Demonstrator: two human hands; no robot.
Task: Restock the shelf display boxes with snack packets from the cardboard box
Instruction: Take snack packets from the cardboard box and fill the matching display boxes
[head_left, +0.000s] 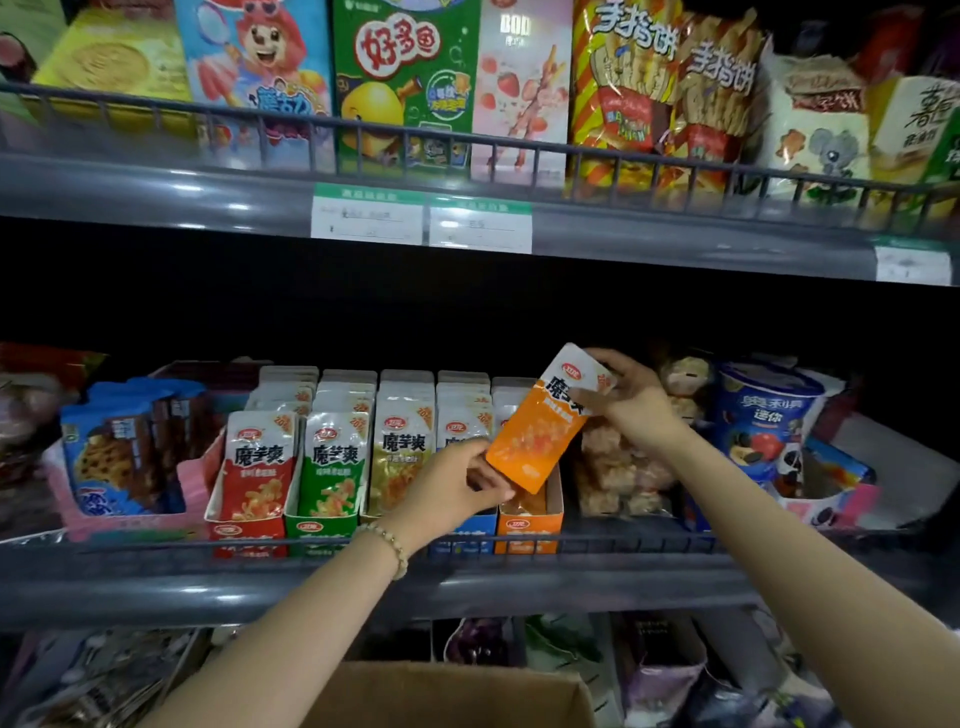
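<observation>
An orange snack packet (545, 431) hangs tilted over the orange display box (530, 525) on the middle shelf. My right hand (631, 397) grips its white top end. My left hand (457, 480) pinches its lower left corner, in front of the blue display box (470, 530). Left of these stand the red display box (249, 525), the green display box (322, 525) and a yellow-packet row (402, 457), all full of upright packets. The cardboard box (447, 696) sits open at the bottom centre, its inside hidden.
A wire rail (156, 545) runs along the shelf's front edge. Blue cookie packs (119, 452) stand at the left, clear bags of snacks (623, 467) and blue cookie cups (763, 415) at the right. The upper shelf (260, 202) overhangs with price tags (421, 218).
</observation>
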